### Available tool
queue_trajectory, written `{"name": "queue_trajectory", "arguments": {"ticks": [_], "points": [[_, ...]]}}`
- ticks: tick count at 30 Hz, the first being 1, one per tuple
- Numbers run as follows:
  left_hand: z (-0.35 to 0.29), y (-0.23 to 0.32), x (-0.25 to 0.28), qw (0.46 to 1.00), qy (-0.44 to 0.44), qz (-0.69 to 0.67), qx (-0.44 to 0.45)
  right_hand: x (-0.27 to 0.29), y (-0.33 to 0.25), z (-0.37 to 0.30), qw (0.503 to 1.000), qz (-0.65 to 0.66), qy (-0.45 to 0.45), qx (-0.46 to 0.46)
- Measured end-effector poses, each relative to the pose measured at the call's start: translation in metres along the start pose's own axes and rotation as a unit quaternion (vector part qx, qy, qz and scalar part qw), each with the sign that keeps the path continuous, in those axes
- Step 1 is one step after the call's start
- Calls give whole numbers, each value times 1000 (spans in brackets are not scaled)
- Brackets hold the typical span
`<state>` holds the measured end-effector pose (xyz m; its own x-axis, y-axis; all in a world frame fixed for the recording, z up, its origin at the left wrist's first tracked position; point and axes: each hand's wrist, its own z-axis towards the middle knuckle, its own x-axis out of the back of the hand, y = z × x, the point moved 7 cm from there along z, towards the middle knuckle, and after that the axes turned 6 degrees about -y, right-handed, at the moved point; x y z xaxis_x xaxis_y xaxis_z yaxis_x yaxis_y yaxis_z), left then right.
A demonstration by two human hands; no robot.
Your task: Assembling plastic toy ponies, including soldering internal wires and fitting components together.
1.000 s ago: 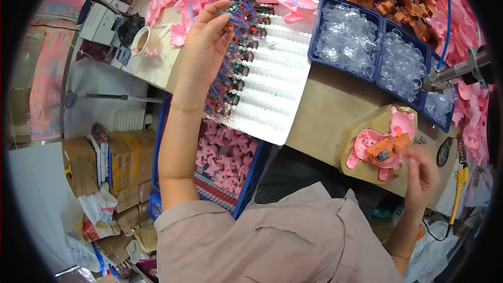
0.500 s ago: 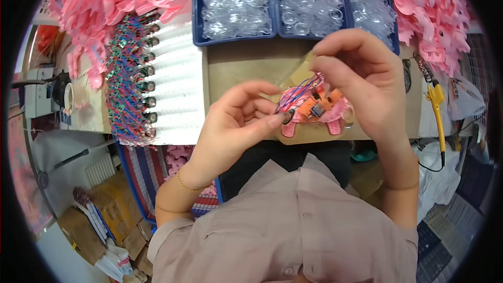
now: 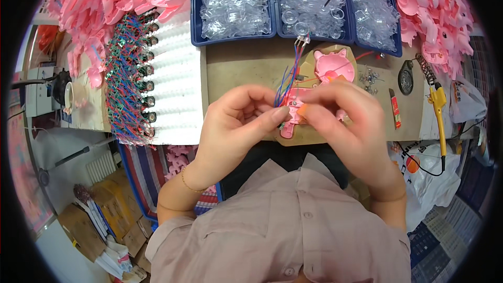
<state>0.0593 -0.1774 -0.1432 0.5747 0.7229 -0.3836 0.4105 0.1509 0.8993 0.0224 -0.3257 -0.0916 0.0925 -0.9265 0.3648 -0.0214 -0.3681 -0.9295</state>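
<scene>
Though half-hidden, hands (image 3: 293,120) apparently pinching toy (image 3: 293,118)

- A blue plastic tray (image 3: 272,34) with three compartments holds clear plastic rings at the table's far edge.
- Heaps of pink plastic shells (image 3: 99,0) flank it.
- A yellow-handled soldering iron (image 3: 439,112) lies at the right.
- A white ridged foam pad (image 3: 175,81) carries wired green circuit boards (image 3: 123,81).

**Around the fingers**

The toy shell (image 3: 293,118) sits between the fingers (image 3: 272,118), wires (image 3: 288,76) rising behind them. Farther behind lie three trays (image 3: 272,34). The wired rack (image 3: 131,78) lies left; the screwdriver (image 3: 440,118) lies right.
</scene>
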Motion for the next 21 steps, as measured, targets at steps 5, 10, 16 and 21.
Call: {"name": "queue_trajectory", "arguments": {"ticks": [5,10,16,21], "points": [[-1,5,-5,997,-7,68,-24,-20,29,13,959,258,-38,-110],[-3,0,7,998,31,28,-47,-21,26,13,965,248,-15,-81],[-2,-5,9,985,73,-80,-133,-25,39,5,940,289,-15,-181],[-6,0,10,987,84,-24,-137,11,-11,-11,976,-131,159,74]]}}
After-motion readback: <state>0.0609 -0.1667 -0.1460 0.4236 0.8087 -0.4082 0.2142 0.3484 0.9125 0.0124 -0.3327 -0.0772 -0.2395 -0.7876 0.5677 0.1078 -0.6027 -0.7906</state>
